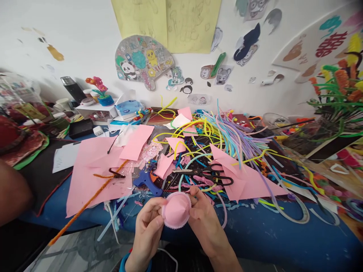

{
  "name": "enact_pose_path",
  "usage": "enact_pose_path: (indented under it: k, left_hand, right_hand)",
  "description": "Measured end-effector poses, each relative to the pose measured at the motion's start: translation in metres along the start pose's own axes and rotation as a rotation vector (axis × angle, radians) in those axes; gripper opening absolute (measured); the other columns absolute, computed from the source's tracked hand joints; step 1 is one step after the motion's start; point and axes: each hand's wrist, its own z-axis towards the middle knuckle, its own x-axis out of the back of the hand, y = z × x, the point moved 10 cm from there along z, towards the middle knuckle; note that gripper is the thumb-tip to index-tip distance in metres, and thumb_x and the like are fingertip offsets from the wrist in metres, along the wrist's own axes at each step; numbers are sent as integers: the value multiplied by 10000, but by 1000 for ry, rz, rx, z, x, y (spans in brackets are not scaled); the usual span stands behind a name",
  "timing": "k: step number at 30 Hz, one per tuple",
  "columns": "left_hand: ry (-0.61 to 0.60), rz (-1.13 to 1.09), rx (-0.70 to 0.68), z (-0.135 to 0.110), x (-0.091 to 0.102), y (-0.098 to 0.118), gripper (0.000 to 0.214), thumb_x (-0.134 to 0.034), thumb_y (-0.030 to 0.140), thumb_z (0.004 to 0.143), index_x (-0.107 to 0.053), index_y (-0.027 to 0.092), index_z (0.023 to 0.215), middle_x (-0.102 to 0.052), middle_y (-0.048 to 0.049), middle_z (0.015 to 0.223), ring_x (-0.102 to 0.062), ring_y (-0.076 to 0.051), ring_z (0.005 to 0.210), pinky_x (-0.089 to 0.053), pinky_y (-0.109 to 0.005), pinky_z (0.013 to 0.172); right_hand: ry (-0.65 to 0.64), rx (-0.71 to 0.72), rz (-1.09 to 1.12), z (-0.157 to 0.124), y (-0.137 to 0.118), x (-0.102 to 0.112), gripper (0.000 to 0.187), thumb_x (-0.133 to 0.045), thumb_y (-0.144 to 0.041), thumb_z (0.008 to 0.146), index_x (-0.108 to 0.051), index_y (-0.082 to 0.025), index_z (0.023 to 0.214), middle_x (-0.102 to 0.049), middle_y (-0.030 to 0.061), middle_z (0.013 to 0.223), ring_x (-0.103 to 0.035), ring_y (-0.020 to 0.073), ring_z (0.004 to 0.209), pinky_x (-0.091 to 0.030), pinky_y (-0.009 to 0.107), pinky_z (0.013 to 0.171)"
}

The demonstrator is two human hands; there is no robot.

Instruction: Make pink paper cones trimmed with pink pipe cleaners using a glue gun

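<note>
Pink cone (pixel 176 210): held up in front of me, just off the near table edge, between both hands; squat, with a fuzzy pale pink rim (pixel 175 228).
Cone axis: base to tip, pointing mostly up at me, tip leaning toward my right side; rim sits crosswise between my fingers.
Left hand (pixel 149 224): thumb and forefinger pinching the left edge of the rim.
Right hand (pixel 205 221): thumb and fingers gripping the opposite edge, nearer the tip; exact contact underneath hidden, can't tell.
Nearer hand: neither, both touching.
Just beyond: blue glue gun (pixel 146 182), ahead and left of the cone; black scissors (pixel 217 177), ahead and right, handles over a pink piece (pixel 255 185).
Left of that: large pink sheet (pixel 85 177), orange pipe cleaner (pixel 79 207) slanting across it and past the table edge.
Farther back: loose bundle of pastel pipe cleaners (pixel 235 132), yellow strands (pixel 195 126) tangled beside it.
Table: blue cover (pixel 286 230) along the near side.
Far left: another person's limb (pixel 13 192), cropped.
Wall: decorated fan (pixel 143 62), yellow sheets (pixel 193 26).
</note>
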Motion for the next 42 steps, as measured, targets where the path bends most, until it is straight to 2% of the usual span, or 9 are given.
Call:
enact_pose_path:
  k: [5, 12, 19, 25, 31, 34, 37, 40, 42]
  left_hand:
    - [-35, 13, -41, -1, -2, 4, 278, -797, 344, 701, -794, 219, 949, -727, -69, 761, -616, -184, 647, -499, -257, 606]
    - [-192, -26, -92, -3, -23, 14, 394, -736, 428, 742, -768, 235, 1084, -755, -82, 802, -668, -225, 689, -543, -300, 656]
    - [-78, 52, -120, -1, -12, 12, 334, -818, 310, 690, -785, 264, 1019, -771, -61, 836, -672, -181, 681, -527, -227, 619]
    - [1, 79, -174, -1, -9, 17, 236, -825, 333, 684, -794, 234, 896, -717, -37, 700, -609, -144, 589, -479, -207, 550]
    - [3, 192, -351, -2, -8, 30, 63, -778, 271, 755, -792, 249, 812, -697, -36, 684, -608, -163, 633, -485, -239, 557]
    - [-22, 252, -428, -3, -9, 38, 142, -788, 171, 729, -812, 265, 834, -734, -51, 727, -644, -186, 687, -516, -273, 618]
    - [-37, 402, -615, -12, -17, 56, 241, -771, 91, 723, -819, 270, 877, -741, -47, 744, -673, -206, 703, -550, -336, 677]
    - [48, 478, -804, -25, -18, 71, 294, -734, 57, 748, -810, 285, 918, -734, -29, 719, -675, -212, 664, -566, -372, 654]
    - [111, 444, -813, -27, -14, 73, 209, -723, 116, 787, -807, 277, 890, -723, -26, 681, -662, -213, 641, -564, -381, 652]
  right_hand:
    - [16, -24, 18, 1, 3, 4, 398, -824, -198, 676, -518, -246, 926, -649, -40, 785, -556, 127, 665, -441, 244, 662]
    - [12, -32, 19, -2, 4, 5, 361, -791, -198, 724, -514, -245, 949, -645, -30, 798, -564, 132, 710, -440, 229, 648]
    - [22, -35, 4, -3, 4, 5, 372, -794, -196, 697, -505, -245, 926, -643, -28, 790, -576, 143, 701, -446, 249, 665]
    - [45, -42, 9, -4, 7, 8, 364, -791, -159, 684, -519, -236, 913, -634, -29, 780, -544, 133, 693, -426, 233, 641]
    - [56, -53, 9, -3, 8, 11, 370, -822, -240, 683, -537, -263, 919, -598, -40, 770, -544, 159, 700, -454, 283, 689]
    - [59, -62, 28, -3, 9, 13, 352, -834, -250, 682, -566, -273, 910, -560, -47, 739, -524, 157, 691, -452, 282, 691]
    - [80, -64, 40, -2, 11, 17, 327, -832, -216, 672, -591, -260, 888, -543, -38, 733, -507, 156, 690, -448, 271, 683]
    - [102, -60, 27, -1, 13, 22, 364, -865, -263, 630, -602, -244, 881, -577, -14, 771, -507, 167, 696, -445, 265, 651]
    - [114, -51, 26, -1, 13, 25, 389, -878, -324, 622, -608, -239, 888, -580, -10, 768, -498, 166, 676, -437, 262, 622]
